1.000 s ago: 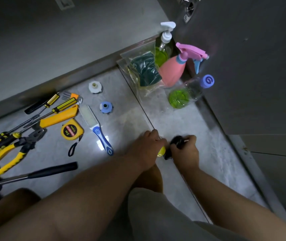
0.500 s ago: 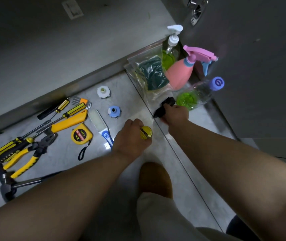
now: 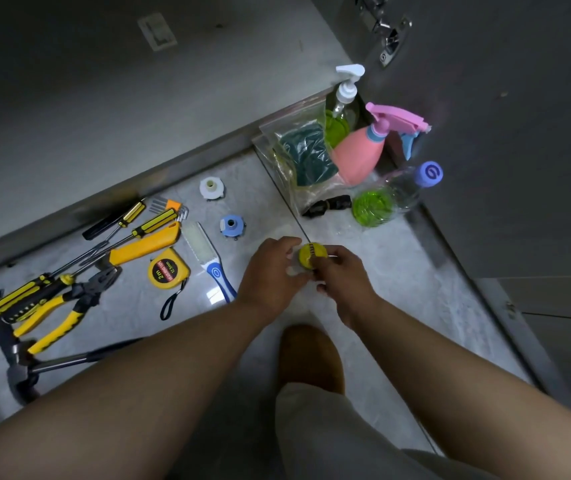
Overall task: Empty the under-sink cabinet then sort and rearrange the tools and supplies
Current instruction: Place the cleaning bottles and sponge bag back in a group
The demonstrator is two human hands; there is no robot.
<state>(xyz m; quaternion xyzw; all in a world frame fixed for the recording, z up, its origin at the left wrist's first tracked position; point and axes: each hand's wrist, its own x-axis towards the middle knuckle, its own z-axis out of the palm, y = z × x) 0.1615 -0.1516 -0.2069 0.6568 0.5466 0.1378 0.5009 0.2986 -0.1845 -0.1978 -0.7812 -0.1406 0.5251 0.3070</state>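
Note:
A small round yellow roll (image 3: 312, 255) is held above the marble floor between both hands. My left hand (image 3: 272, 271) grips its left side, and my right hand (image 3: 343, 277) pinches its right edge. A small black fitting (image 3: 329, 205) lies on the floor beside the clear bottle of green liquid (image 3: 386, 199). Tools lie in a row on the left: screwdrivers (image 3: 128, 223), a yellow utility knife (image 3: 145, 244), a yellow tape measure (image 3: 168, 269), yellow pliers (image 3: 65, 306), a hammer (image 3: 55, 365) and a blue-handled brush (image 3: 208, 258).
A pink spray bottle (image 3: 360, 155), a pump bottle (image 3: 341, 109) and a plastic bag of green scrubbers (image 3: 303, 157) stand by the grey cabinet door (image 3: 506, 98). White (image 3: 211, 188) and blue (image 3: 231, 226) plastic fittings lie mid-floor. My knee (image 3: 312, 355) is below my hands.
My right hand reached to the bottles, left the black fitting on the floor there, and came back to pinch the yellow roll that my left hand holds.

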